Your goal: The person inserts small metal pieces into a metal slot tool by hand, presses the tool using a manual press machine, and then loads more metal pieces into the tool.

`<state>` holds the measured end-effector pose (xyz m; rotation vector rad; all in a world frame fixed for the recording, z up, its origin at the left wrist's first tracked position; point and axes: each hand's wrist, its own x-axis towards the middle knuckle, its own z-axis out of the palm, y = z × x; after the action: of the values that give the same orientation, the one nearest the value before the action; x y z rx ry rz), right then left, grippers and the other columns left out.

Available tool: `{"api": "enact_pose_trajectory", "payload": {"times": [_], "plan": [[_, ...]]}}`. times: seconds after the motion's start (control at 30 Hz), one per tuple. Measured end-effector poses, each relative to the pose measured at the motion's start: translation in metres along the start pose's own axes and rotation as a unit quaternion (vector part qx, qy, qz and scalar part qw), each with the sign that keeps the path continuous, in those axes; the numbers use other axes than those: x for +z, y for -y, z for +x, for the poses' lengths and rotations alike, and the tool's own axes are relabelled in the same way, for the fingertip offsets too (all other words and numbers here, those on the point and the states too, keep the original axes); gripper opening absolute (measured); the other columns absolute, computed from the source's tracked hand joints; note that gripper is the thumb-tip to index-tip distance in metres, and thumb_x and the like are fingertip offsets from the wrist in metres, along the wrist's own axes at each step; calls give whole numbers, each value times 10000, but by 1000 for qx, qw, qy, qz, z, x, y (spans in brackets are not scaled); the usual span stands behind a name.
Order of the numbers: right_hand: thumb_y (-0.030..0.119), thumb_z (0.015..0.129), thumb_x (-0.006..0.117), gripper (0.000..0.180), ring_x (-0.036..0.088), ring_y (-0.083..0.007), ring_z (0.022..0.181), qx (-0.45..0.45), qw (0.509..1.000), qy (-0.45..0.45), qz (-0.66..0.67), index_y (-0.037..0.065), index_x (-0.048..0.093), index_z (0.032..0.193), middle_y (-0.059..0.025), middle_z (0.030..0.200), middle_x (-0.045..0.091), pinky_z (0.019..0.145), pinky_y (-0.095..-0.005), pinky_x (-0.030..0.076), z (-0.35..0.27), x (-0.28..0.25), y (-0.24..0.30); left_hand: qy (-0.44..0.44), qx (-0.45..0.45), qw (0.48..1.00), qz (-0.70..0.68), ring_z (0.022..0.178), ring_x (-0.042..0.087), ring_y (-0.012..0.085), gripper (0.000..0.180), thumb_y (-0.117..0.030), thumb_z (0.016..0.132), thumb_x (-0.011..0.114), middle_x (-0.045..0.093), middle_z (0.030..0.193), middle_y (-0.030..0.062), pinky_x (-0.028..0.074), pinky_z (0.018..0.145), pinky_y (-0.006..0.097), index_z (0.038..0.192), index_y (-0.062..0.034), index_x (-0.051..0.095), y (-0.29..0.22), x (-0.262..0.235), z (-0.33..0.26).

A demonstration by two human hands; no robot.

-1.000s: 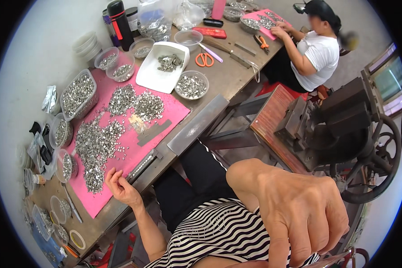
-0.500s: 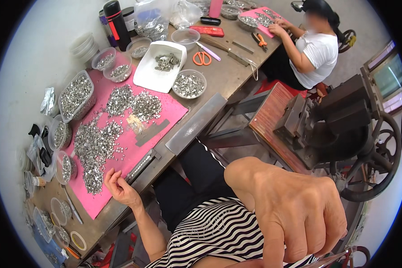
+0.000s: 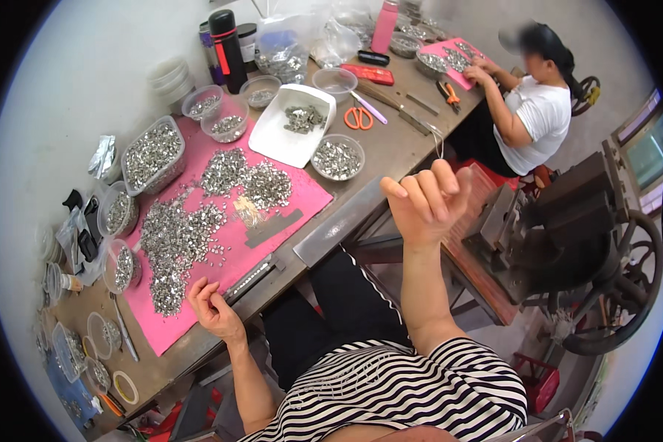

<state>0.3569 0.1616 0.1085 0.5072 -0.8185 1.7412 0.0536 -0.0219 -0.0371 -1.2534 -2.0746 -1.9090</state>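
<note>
My left hand [image 3: 217, 315] rests at the front edge of the pink mat [image 3: 155, 335], palm up with fingers loosely curled. Nothing shows in it. Just beside its fingertips lies a narrow dark metal rail [image 3: 253, 280] with a row of small bright pieces along it. My right hand [image 3: 429, 205] is raised in the air to the right of the bench, fingers half bent and apart, with nothing visible in it. Heaps of small silvery metal pieces [image 3: 171, 247] cover the mat, near a little pile of pale slivers [image 3: 249, 212] and a flat grey metal strip [image 3: 274, 228].
A white scoop-like tray [image 3: 280, 146], clear tubs of metal pieces [image 3: 337, 158], orange-handled scissors [image 3: 359, 118] and a black flask [image 3: 228, 55] stand on the bench. A grey steel bar [image 3: 339, 221] lies along its edge. At right is a machine with a handwheel [image 3: 641, 287]; a person [image 3: 541, 110] works beyond.
My right hand has moved from close before the camera, at lower right, away to above the bench's right side. My left hand stays by the rail. The view has shifted slightly.
</note>
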Motion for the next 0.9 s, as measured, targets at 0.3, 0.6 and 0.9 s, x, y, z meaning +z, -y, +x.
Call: {"api": "enact_pose_trajectory", "payload": {"times": [0.3,0.6,0.9], "plan": [[428,1077,471,398,409,-101,578,4,987,-156,35,115,678,944,2,669,489,761,-305,385,-14,-33,-12,-7,-2,1000,9,1047,601,242,210,115,892,514,629,1151,125,479,894,330,950,1,681,-2,-2,0],[441,1115,370,499,314,-106,350,71,975,-192,-86,17,629,1068,-47,592,464,325,-258,233,-38,-41,-19,-15,8,1000,-5,1031,619,241,189,102,902,563,645,1135,125,487,884,328,946,-23,698,-5,-1,0],[291,1066,530,301,336,-70,408,158,910,-216,-316,1,599,1018,-37,551,484,402,-239,239,-59,-47,-58,-27,4,1000,-11,939,617,225,223,108,873,571,655,1090,106,493,757,315,937,-50,715,-7,3,6]]}}
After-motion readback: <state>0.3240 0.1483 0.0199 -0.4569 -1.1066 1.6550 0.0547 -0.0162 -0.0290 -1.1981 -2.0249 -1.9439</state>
